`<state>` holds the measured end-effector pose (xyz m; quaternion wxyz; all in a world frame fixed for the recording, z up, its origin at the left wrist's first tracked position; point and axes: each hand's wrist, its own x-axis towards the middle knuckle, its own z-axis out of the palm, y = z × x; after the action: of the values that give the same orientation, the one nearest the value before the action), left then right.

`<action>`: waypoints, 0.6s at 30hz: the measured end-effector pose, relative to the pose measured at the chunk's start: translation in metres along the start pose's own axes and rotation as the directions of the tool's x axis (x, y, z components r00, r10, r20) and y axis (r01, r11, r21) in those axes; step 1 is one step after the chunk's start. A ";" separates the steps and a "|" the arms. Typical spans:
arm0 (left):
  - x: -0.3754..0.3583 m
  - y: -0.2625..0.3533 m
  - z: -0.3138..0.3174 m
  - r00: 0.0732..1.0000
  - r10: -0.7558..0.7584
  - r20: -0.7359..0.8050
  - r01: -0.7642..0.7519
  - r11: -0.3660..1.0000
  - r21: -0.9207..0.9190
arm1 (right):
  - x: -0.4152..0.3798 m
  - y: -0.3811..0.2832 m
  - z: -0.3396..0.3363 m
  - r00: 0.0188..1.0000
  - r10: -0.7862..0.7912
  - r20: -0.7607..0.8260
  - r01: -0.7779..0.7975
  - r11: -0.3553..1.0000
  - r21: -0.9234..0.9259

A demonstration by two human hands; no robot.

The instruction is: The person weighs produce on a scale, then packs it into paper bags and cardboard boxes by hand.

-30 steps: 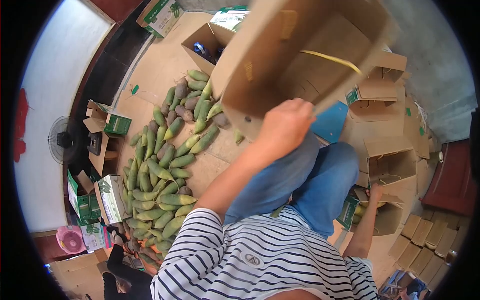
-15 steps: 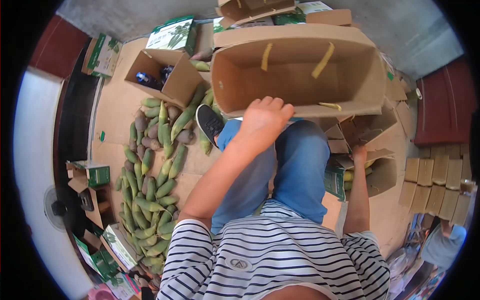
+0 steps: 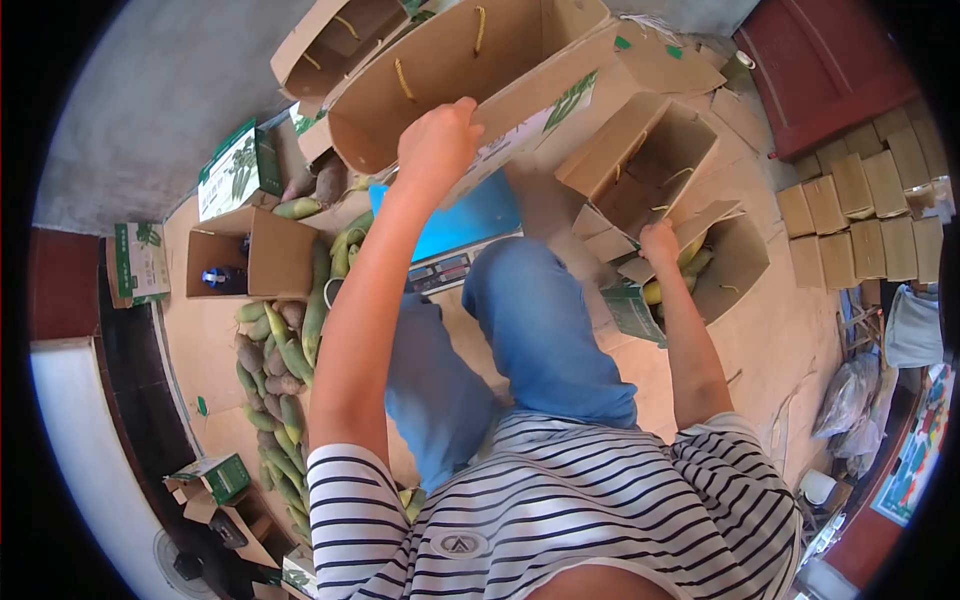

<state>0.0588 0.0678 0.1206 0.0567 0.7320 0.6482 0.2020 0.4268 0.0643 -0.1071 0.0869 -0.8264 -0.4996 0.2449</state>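
Observation:
My left hand (image 3: 440, 150) is closed over the near rim of a large cardboard box (image 3: 545, 85); its open top shows yellow cord handles and bare inner walls. Just below that box is a blue-topped scale (image 3: 465, 220) with a panel along its near side, partly covered by my arm. To the right, my right hand (image 3: 660, 245) grips the flap edge of a smaller open carton (image 3: 735, 265). Yellow-green radishes (image 3: 690, 265) lie inside this carton. Another open box (image 3: 655, 150) with cord handles stands right behind it.
Green radishes and dark roots (image 3: 275, 370) lie piled on the floor at left. Near them stands a carton holding dark bottles (image 3: 225, 275). Flat stacked cartons (image 3: 860, 210) line the right side, beside a dark red panel (image 3: 820, 70). Cardboard sheeting covers the floor.
My left hand has carried the large box forward and left, uncovering the blue scale. My right hand has stayed at the smaller carton. The view has turned to the right.

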 end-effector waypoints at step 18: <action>0.109 0.080 0.162 0.995 -0.029 -0.094 0.005 0.969 -0.248 | -0.014 -0.006 -0.005 0.996 -0.081 -0.041 0.076 0.991 -0.106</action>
<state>0.2008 0.1905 0.0249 0.1178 0.7032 0.6260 0.3159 0.4195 0.0559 -0.0961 0.0643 -0.8147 -0.5419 0.1961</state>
